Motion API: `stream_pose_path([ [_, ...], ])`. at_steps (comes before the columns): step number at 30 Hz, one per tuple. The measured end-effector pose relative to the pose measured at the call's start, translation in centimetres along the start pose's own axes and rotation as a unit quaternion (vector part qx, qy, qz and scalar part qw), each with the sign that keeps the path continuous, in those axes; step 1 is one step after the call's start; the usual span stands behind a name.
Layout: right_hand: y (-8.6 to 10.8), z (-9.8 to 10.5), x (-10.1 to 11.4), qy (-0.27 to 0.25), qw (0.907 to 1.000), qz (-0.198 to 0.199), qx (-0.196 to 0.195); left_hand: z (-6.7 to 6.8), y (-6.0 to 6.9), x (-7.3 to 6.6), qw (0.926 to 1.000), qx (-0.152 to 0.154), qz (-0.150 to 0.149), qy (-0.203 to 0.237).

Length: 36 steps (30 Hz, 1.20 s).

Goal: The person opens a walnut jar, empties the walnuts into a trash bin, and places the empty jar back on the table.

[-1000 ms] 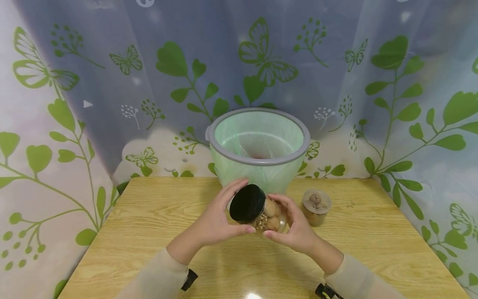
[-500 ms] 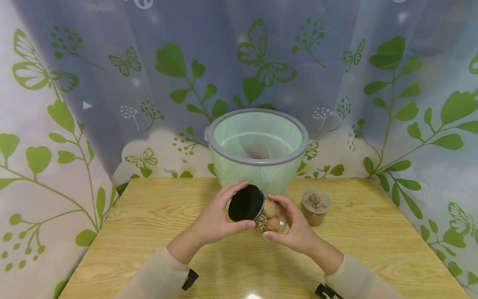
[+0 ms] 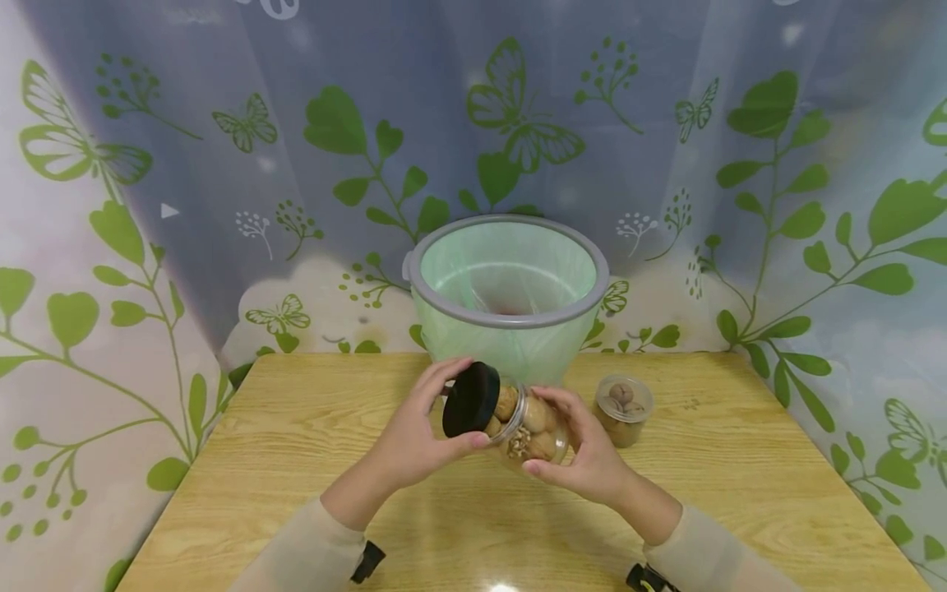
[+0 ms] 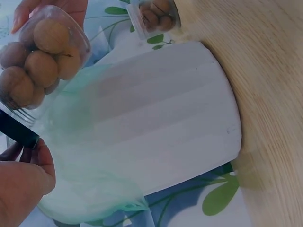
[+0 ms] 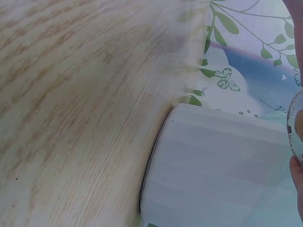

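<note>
Above the table, in the head view, my right hand [image 3: 588,452] grips a clear jar [image 3: 543,419] filled with walnuts, tilted with its mouth toward the left. My left hand [image 3: 418,436] pinches the black lid [image 3: 468,403] between thumb and fingers, just off the jar's threaded neck. In the left wrist view a narrow gap shows between the lid [image 4: 16,127] and the jar [image 4: 45,59], with several walnuts inside. Only the edge of the jar [image 5: 291,127] and part of a hand [image 5: 297,177] show in the right wrist view.
A bin with a grey rim [image 3: 510,321] and pale green liner stands at the table's back, behind the jar. Right of it is a small clear tub [image 3: 624,415] holding brown nuts. The wooden table [image 3: 296,460] has a patterned curtain [image 3: 355,271] behind it.
The black lid has moved left with my left hand, away from the jar's neck, showing the threads and walnuts there. The right hand and jar have hardly moved.
</note>
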State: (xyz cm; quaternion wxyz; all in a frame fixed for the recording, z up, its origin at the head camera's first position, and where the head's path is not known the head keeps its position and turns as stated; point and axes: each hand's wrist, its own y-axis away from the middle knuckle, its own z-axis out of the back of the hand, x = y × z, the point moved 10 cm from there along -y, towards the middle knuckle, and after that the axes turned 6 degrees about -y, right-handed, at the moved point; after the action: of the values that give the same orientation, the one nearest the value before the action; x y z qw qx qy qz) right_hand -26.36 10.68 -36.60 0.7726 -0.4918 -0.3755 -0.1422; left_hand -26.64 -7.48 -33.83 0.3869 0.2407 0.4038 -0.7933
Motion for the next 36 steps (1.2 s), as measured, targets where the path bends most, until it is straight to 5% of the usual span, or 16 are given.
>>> stream_pose_path([
  [18,0.0,0.3,0.4,0.003,1.0,0.002,0.002,0.8,1.7,1.9,0.9994,0.002,0.028,0.02],
  [36,0.0,0.5,0.5,-0.014,0.9999,-0.003,0.004,0.7,2.8,3.0,0.9994,0.018,0.024,0.018],
])
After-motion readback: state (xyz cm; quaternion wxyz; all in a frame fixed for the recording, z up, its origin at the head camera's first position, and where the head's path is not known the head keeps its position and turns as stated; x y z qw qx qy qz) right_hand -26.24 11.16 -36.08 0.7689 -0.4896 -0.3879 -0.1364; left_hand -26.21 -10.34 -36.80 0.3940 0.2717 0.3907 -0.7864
